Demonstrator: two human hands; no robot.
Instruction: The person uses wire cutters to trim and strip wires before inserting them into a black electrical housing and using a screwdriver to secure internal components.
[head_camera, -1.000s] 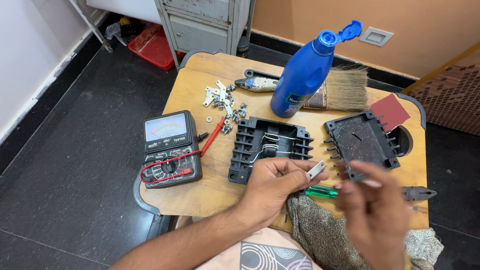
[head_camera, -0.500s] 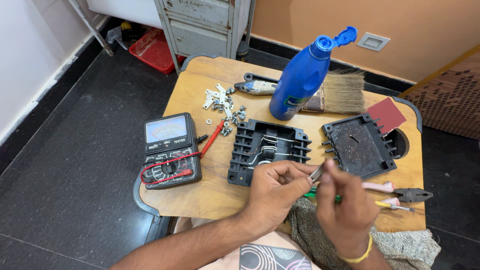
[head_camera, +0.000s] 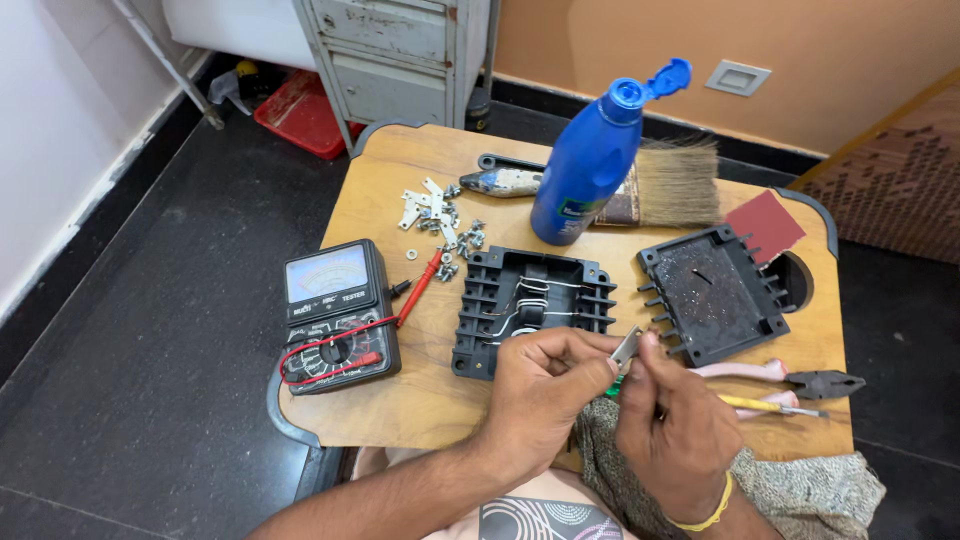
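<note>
Pinching a small metal strip (head_camera: 626, 349) between them, the left hand (head_camera: 540, 385) and the right hand (head_camera: 675, 425) are meeting low in the middle of the frame. The strip is sitting just above the near edge of a small wooden table (head_camera: 390, 190). A black box with wires (head_camera: 530, 305) and a meter (head_camera: 335, 315) are lying on the wood. A blue bottle (head_camera: 590, 160) is standing near a brush (head_camera: 670, 185). A dark shiny floor (head_camera: 150, 300) is lying around the table, with a grey metal cabinet (head_camera: 400, 50) at the top.
</note>
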